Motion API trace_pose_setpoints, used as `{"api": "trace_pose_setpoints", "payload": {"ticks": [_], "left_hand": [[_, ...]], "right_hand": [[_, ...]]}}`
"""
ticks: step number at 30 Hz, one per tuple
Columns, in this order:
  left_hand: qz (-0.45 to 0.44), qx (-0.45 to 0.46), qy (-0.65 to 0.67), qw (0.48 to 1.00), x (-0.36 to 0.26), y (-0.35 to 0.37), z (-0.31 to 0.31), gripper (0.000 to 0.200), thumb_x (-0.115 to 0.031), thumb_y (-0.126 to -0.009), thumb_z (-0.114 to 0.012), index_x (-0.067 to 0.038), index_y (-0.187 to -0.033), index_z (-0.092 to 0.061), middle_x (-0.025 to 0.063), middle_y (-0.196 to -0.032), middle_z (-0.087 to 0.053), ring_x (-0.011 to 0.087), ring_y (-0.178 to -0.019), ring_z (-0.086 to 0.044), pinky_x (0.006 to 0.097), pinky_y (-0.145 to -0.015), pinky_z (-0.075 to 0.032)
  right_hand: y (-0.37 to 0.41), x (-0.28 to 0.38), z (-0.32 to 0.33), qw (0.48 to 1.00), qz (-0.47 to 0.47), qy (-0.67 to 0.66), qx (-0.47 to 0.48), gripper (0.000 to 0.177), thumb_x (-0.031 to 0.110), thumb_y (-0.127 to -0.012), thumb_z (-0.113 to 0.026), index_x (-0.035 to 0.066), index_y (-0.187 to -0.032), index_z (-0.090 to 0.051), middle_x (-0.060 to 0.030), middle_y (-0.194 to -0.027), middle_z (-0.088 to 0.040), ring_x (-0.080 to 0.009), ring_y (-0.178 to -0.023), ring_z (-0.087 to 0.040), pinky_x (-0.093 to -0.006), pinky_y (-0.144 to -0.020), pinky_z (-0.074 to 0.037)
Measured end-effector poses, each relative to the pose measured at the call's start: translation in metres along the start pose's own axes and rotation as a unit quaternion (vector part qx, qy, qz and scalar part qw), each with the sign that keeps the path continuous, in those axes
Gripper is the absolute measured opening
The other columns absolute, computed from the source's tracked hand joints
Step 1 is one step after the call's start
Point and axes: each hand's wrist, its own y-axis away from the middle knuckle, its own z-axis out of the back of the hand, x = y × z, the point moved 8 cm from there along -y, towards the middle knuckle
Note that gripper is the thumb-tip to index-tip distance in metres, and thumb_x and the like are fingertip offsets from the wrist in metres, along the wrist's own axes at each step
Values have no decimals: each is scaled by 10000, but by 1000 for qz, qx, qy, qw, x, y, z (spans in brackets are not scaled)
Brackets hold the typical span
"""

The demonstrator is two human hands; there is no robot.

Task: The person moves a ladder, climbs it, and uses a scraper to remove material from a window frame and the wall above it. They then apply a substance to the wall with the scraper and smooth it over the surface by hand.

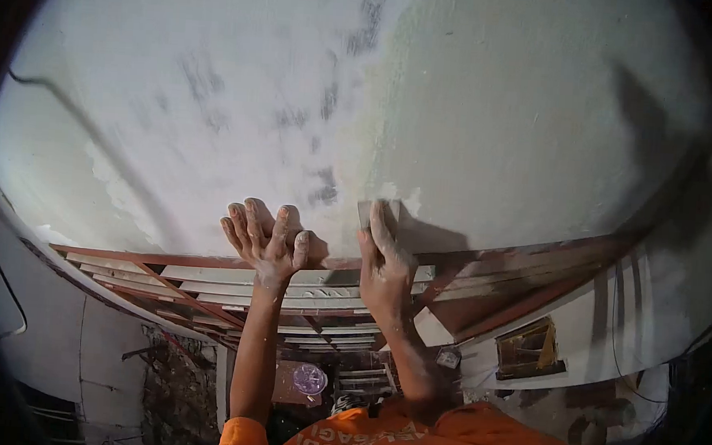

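A pale plastered wall (259,70) with dark smudges rises in front of me. My left hand (266,246) rests against its lower part, fingers spread and dusted white, holding nothing. To the right, my right hand (386,261) presses a small grey sheet of sandpaper (364,213) flat to the wall. The fingers cover much of the sheet, which lies near the border between the whiter coat and a greenish-grey area. Both hands are just above the wall's bottom edge.
Below the wall runs a red-brown frame with pale slats (318,302). Far beneath are a purple-tinted round container (310,379), rubble (178,391) and a wall opening (528,347). A dark cable (6,283) hangs at the left.
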Motion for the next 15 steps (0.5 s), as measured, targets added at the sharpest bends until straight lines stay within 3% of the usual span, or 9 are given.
{"api": "trace_pose_setpoints", "payload": {"ticks": [2,3,12,15], "left_hand": [[12,3,7,1000,4,4,-2,565,-500,-942,-474,-264,-1454,-440,221,-1538,-303,451,-1433,-236,608,-1159,-132],[24,6,11,1000,6,7,-3,578,-534,-926,-495,-307,-1455,-440,190,-1544,-310,441,-1435,-240,601,-1167,-122],[25,-1,14,1000,6,7,-4,585,-543,-917,-502,-297,-1446,-455,188,-1544,-310,445,-1431,-248,602,-1166,-124],[24,3,13,1000,7,7,-4,591,-541,-912,-508,-291,-1446,-455,190,-1545,-308,451,-1431,-243,602,-1166,-123]], "right_hand": [[-25,14,3,998,-18,-66,-15,394,16,-918,-618,-9,-1308,-563,-259,-1241,-606,-369,-1122,-624,-388,-879,-542],[-32,23,6,998,28,-36,-33,400,30,-924,-620,-8,-1317,-556,-260,-1260,-593,-365,-1156,-605,-394,-904,-530],[18,-11,6,999,-13,33,6,411,16,-930,-598,-15,-1336,-535,-284,-1272,-572,-350,-1168,-594,-383,-896,-537],[-3,-5,8,997,-73,-20,17,399,47,-948,-587,-14,-1339,-532,-251,-1287,-578,-345,-1184,-587,-381,-917,-526]]}}
